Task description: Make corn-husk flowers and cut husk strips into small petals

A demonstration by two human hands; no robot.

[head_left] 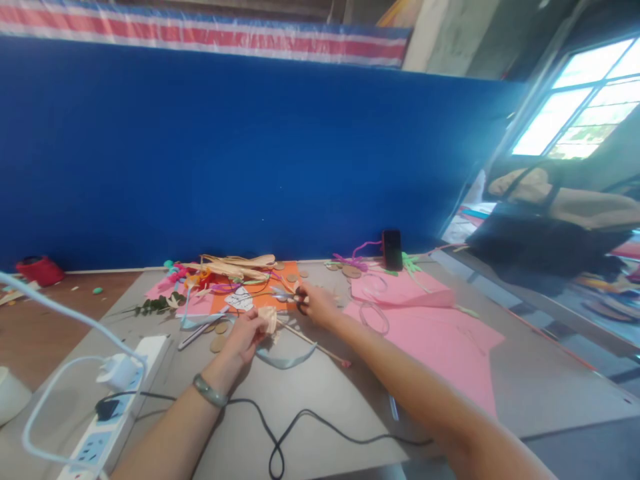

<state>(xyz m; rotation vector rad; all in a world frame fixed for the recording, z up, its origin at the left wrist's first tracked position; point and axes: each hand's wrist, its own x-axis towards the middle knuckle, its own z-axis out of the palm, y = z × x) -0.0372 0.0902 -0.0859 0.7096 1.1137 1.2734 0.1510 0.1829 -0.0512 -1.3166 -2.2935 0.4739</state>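
My left hand (pixel 246 335) pinches a small cream bundle (pixel 269 320), pleated like a paper or husk flower, with a thin stick (pixel 313 344) running from it down to the right. My right hand (pixel 315 303) is closed around the handles of a pair of scissors (pixel 300 298). The blades point left, above the bundle and apart from it. Beneath them lies an orange sheet (pixel 280 289) with a white patterned cutout (pixel 239 299). Just below the left fingers a pale blue ribbon (pixel 287 363) curves on the table, and a white pen-like tool (pixel 196 337) rests to the left.
Pink paper (pixel 430 347) covers the table's right part, with a dark phone (pixel 392 251) upright behind it. Straw-coloured strips (pixel 237 267) pile at the back. A power strip (pixel 125 407) stands left, and a black cable (pixel 260 417) loops in front. A blue panel (pixel 240 153) borders the back.
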